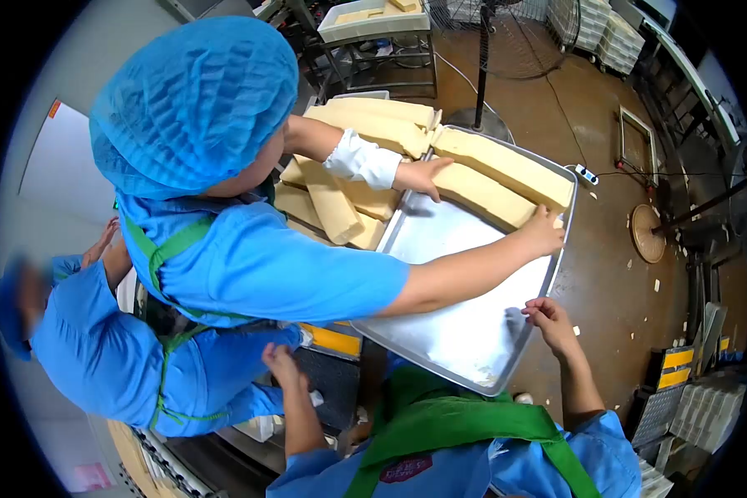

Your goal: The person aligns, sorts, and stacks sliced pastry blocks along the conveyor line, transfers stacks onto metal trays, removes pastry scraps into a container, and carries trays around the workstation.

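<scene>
My right hand (554, 325) is at the right rim of a shallow metal tray (440, 328), its fingers bent together. I cannot make out whether anything is between them. My left hand (285, 367) hangs left of the tray, fingers loosely bent and partly apart, with no object visible in it. Two long pale-yellow blocks lie side by side along the tray's far side: an outer block (506, 166) and an inner block (481, 195). A co-worker's left hand (424, 177) touches the inner block's left end, and their right hand (541, 232) its right end.
More yellow blocks (328, 199) are piled left of the tray. The co-worker in a blue hair cover (195, 104) leans in from the left, with another person (108, 357) behind. A fan (506, 33), a white bin (373, 25) and a power strip (587, 174) stand beyond.
</scene>
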Available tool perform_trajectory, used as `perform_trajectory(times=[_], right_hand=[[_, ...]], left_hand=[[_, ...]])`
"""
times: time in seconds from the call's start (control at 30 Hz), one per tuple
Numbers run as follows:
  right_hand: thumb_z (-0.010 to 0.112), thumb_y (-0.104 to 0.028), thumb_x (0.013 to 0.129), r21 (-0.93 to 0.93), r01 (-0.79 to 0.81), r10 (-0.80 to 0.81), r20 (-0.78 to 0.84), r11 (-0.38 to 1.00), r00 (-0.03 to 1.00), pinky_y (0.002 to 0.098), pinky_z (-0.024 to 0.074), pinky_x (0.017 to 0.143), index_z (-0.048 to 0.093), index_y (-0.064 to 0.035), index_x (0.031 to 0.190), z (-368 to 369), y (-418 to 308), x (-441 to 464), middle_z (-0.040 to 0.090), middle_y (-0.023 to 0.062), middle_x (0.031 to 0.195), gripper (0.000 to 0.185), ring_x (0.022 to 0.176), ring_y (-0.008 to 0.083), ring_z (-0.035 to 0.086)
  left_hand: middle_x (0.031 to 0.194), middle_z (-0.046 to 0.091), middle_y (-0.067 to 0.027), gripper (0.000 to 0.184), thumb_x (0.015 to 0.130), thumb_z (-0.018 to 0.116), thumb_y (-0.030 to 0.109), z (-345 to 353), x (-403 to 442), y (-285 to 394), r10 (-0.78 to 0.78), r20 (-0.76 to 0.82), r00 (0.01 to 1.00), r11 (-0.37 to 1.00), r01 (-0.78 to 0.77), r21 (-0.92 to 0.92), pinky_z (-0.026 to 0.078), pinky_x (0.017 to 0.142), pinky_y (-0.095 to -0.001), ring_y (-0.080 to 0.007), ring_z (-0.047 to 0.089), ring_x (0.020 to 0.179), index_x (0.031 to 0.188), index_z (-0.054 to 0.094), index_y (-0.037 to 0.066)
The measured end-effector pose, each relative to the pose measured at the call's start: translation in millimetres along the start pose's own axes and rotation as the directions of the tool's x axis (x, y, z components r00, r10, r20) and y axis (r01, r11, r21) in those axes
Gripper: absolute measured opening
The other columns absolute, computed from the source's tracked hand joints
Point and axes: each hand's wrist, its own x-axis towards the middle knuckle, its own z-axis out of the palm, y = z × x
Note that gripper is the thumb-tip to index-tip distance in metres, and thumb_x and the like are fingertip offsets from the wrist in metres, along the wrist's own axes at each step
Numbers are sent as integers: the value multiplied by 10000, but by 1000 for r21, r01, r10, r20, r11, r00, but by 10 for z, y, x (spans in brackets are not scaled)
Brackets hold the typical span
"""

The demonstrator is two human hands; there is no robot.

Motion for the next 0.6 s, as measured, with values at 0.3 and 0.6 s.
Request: perform_trajectory(times=[0.3,0.6], right_hand=[[534,-173,906,-205,195,-219,-105,959,970,253,472,693,618,13,916,834,-1253,423,637,60,781,204,732,120,585],[521,-241,861,-746,296,-450,-7,596,893,369,475,700,622,18,902,1424,-1823,2627,650,171,824,281,766,296,623]], left_hand=[[1134,542,-56,482,881,496,482,1142,1247,-268,-402,444,801,901,431,39,463,824,-381,-218,536,994,1182,511,105],[1329,432,-151,593,946,374,474,1738,1538,-359,-488,275,828,849,523,-67,434,926,-490,-332,474,1172,1348,309,42]])
